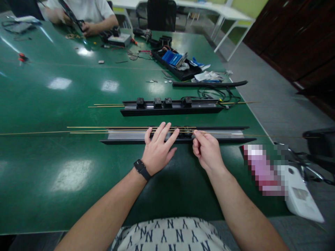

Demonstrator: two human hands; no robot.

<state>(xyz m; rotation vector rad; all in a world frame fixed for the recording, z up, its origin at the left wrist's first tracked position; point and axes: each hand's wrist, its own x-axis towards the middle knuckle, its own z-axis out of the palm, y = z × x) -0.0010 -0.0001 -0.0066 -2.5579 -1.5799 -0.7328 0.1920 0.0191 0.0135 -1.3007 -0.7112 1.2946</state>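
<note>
A long black rail (125, 138) with a silver channel lies across the green table (65, 167) in front of me. Several thin brass rods (104, 129) run along it and stick out far to the left. My left hand (158, 150), with a black watch on the wrist, lies flat with fingers spread on the rods and rail. My right hand (206, 149) is closed in a pinch on one thin brass rod that runs off to the right.
A second black rail (170, 107) with black clips and brass rods lies farther back. Behind it are black cables (214, 94), a black tray (180, 66) with blue parts, and a black strip (209, 83). Another person's hands (89, 28) work at the far side. A white device (300, 195) sits at my right.
</note>
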